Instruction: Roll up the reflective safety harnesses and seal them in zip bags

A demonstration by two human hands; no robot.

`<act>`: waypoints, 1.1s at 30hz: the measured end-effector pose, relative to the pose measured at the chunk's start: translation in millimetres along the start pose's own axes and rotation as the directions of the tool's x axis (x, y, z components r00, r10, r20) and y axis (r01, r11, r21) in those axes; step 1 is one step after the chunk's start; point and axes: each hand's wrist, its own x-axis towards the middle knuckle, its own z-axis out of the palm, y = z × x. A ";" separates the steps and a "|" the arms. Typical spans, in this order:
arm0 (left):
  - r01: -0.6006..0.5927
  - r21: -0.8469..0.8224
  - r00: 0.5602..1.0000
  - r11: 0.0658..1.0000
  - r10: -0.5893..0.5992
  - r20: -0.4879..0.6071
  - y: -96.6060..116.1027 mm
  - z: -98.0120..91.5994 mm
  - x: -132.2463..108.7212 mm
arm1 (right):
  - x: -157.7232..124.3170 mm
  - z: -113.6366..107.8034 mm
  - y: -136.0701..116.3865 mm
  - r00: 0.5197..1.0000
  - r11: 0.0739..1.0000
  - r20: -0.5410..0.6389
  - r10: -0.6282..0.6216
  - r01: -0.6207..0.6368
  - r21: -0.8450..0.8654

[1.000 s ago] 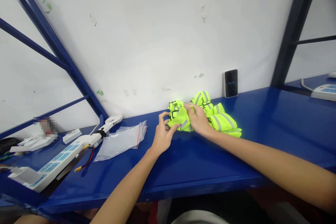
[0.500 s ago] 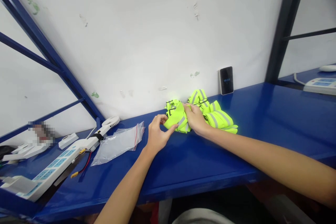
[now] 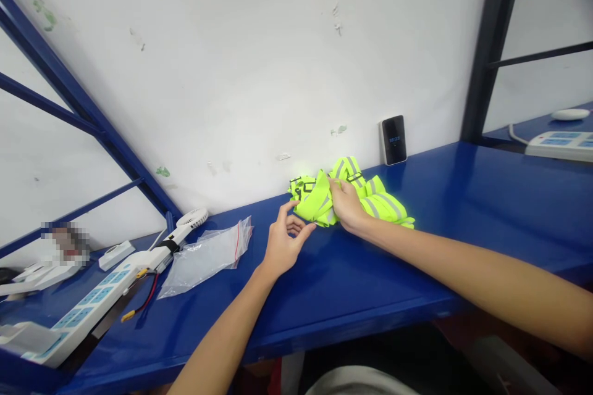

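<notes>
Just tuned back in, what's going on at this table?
A person is handling yellow-green reflective straps on a blue table. The right hand is on the bundle, its fingertips partly hidden. The left hand is open at the near-left edge; whether it touches is unclear. Clear plastic bags lie to the left, beside a power strip, and a dark-screened device stands by the wall.

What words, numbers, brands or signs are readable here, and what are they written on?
"10:23" or "16:23": blue digits on the black-fronted device; too blurred to settle.
Power strip at left: any markings are too small to read.
Zip bags and yellow reflective straps: no readable text.
</notes>
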 end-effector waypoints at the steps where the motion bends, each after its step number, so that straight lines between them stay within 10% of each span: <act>1: 0.023 -0.021 1.000 1.000 -0.023 0.013 -1.1 0.7 0.2 | -0.2 -0.8 -1.3 1.000 1.000 0.010 -0.015 0.015 -0.021; 9: 0.066 -0.009 0.992 0.998 -0.067 -0.106 -11.8 -7.2 7.0 | -9.5 1.3 -9.7 0.996 0.997 0.081 -0.030 0.036 -0.062; 16: 0.179 -0.087 0.954 0.980 -0.151 0.260 -19.3 0.4 7.5 | -16.3 2.7 -4.9 0.996 0.996 0.072 -0.054 0.059 -0.073; 33: 0.124 -0.185 0.991 0.975 -0.115 0.062 -21.9 7.1 6.6 | -18.1 8.7 0.3 0.997 0.997 0.020 -0.070 0.069 0.036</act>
